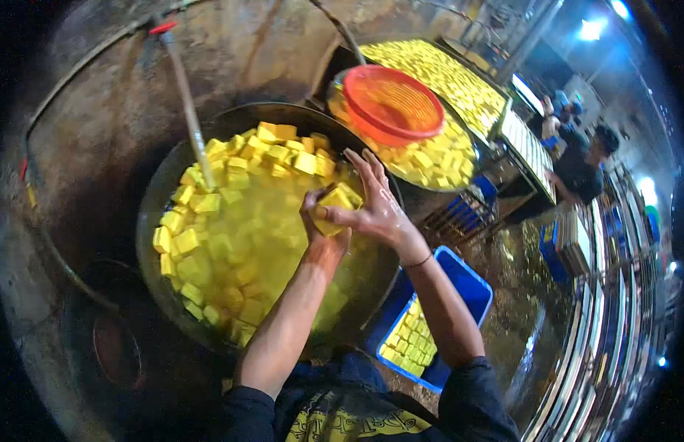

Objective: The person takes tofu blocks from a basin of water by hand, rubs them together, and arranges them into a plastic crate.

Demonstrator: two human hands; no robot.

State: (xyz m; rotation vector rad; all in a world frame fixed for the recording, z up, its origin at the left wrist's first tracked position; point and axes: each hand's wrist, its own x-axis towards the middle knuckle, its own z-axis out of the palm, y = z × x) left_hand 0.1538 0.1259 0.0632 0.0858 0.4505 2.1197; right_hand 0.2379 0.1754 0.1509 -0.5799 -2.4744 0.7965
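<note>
Yellow blocks that look like tofu (333,200) are held between my two hands above the cauldron. My left hand (320,221) is closed around them from the left and below. From the right, my right hand (375,210) presses against the same blocks, its thumb lying across the front one and its other fingers stretched upward. Beneath both hands is a wide dark cauldron (154,214) of cloudy yellow liquid. Many yellow blocks (202,202) float or sit in it, heaped along the far and left sides. How many blocks I hold is partly hidden.
A blue crate (463,283) with yellow blocks stands right of the cauldron. An orange basket (393,107) rests on another block-filled vessel (430,166). A pole (187,103) leans into the cauldron. A hose (58,250) runs along the left. A person (581,169) stands at a rack, far right.
</note>
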